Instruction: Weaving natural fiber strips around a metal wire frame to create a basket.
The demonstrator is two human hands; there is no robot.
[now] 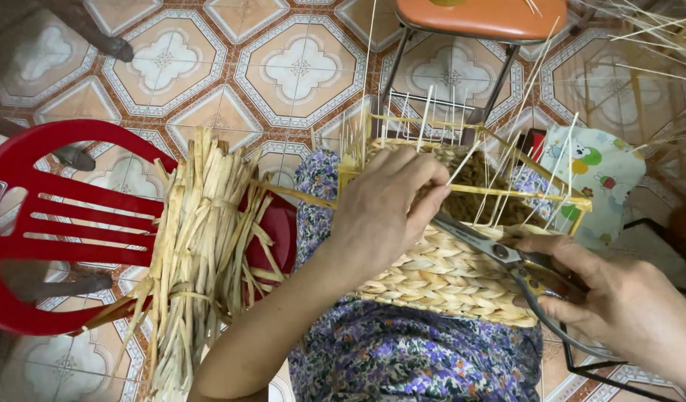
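The basket (447, 272) lies on the person's lap, on the flowered cloth (402, 357), half woven, with thin pale stakes (432, 119) standing up from its yellow frame (507, 192); the left hand (384, 212) rests on its upper edge, fingers curled together over the weave and, as it seems, pinching a strand there, though what is under the fingertips I cannot tell; the right hand (618, 298) is closed around the handles of the scissors (507, 257), whose blades point toward the left hand and lie against the basket's side; whether the blades are open is not clear. The basket looks light and rather stiff where the braided fibre is already tight, but the free stakes are thin and springy, and I judge they would bend or snap if one grips them; the better place to hold is the woven wall or the frame bar, with the whole palm. The fibre is dry and a little rough, so it should not slip. On the red chair (60, 223) to the left lies a bundle (202, 253) of flat dried strips, soft and loose; a stool (481, 18) stands beyond the basket on the tiled floor (298, 67).
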